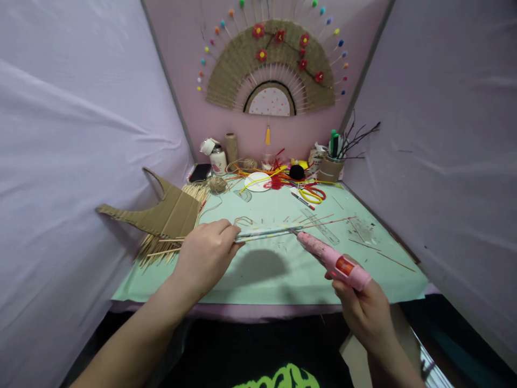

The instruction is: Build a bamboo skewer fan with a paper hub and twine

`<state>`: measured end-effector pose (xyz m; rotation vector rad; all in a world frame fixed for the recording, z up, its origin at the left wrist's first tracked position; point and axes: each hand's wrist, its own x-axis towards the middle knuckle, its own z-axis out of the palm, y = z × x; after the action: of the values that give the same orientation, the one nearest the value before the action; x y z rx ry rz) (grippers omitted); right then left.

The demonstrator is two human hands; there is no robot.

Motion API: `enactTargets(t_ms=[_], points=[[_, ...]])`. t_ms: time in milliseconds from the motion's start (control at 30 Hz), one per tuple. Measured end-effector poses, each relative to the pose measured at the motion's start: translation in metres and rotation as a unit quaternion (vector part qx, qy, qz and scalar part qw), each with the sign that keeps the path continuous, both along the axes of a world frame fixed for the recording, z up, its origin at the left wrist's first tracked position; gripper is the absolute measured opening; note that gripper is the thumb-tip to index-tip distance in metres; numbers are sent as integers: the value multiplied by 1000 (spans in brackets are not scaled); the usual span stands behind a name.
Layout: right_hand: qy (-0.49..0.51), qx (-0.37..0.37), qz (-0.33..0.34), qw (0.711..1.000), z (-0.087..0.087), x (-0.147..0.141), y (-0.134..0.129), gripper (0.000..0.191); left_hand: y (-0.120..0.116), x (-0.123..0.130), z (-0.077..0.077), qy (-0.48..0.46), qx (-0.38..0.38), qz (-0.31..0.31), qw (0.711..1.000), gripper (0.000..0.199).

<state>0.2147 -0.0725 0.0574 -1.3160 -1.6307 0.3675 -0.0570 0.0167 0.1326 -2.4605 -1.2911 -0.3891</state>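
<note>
Hands apart, the left hand (205, 253) pinches a thin strip (264, 234) between them, over the desk (226, 291); the right hand (365, 318) grips a glue gun (323, 253). A slipping nozzle (295, 231) could smear glue or burn skin.

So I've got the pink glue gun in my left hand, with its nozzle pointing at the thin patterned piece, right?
Not quite: the head view shows the pink glue gun in your right hand. Your left hand holds the thin patterned piece, and the nozzle does point at it.
</note>
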Motion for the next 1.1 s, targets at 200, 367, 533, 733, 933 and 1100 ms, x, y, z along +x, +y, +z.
enactTargets(t_ms=[200,367,533,733,933,1100], points=[[2,35,-53,998,-7,5,1,30,2,-1,-1,3,1,2,1000,13],[-20,82,-97,992,-6,11,1,24,5,-5,-1,-3,11,-7,1000,19],[-50,103,-214,970,-5,41,8,34,12,-10,5,-9,11,5,1000,18],[-234,-26,-299,925,-27,113,59,38,20,-11,13,-35,-30,24,999,19],[-410,-181,-292,845,-51,141,103,34,27,-14,23,-79,-72,21,994,21],[-373,-117,-281,877,-37,125,100,35,45,-17,37,-93,-109,15,990,22]])
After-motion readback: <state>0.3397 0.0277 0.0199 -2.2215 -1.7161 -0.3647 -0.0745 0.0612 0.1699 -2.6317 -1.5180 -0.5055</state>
